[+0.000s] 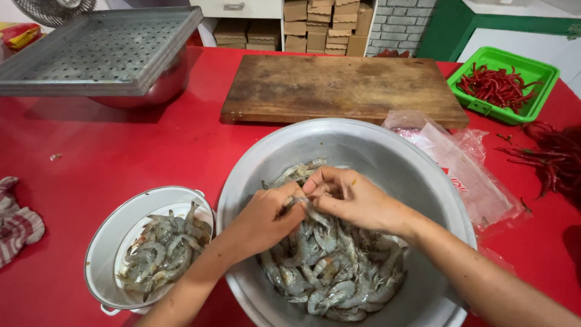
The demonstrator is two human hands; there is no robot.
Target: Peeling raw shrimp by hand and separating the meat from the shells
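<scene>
Grey raw shrimp fill the bottom of the big steel basin (387, 157), and both hands are down in it right now. Left hand (263, 218) and right hand (351, 197) meet over the middle of the basin, fingertips touching, and between them sits one single shrimp (298, 201), pinched from both sides. So each grip is clenched on that same shrimp, left from the near side, right from the far side, just above the heap of shrimp (339, 272) piled toward the near rim of the basin.

Left of the basin, nearly touching its rim, stands a white enamel pot (103, 254) with more shrimp lying inside. Behind the basin lies a worn wooden chopping board (339, 88), flat on the red surface (121, 157). Right of the basin, a crumpled clear plastic bag (466, 175) rests against its rim. Further right of the basin, a green plastic tray (532, 66) holds red chillies (496, 85), with loose chillies scattered close by. Far left behind the basin, a perforated metal tray (97, 54) sits on top of a steel bowl, and a striped cloth (18, 224) lies at the left edge.
</scene>
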